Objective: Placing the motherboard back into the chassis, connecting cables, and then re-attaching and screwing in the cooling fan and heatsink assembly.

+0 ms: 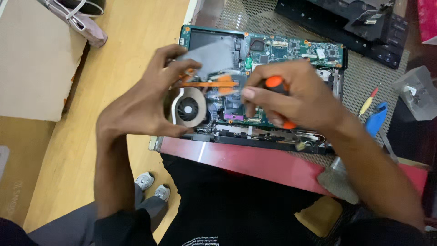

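An opened laptop base with a green circuit board (291, 49) lies in front of me on a red-edged table. My left hand (143, 98) grips the cooling assembly: a round fan (189, 108) with a copper heat pipe (207, 84) and a grey plate (211, 57), tilted up off the board. My right hand (291, 95) is closed around a screwdriver with an orange and black handle (274, 82), just right of the heat pipe. Its tip is hidden behind my fingers.
A black laptop part (364, 27) lies at the back right on a mesh mat. A small yellow and red tool (368, 102), a blue pry tool (376, 119) and a clear plastic bag (416, 93) sit at the right. A cardboard box (36, 59) stands left on the floor.
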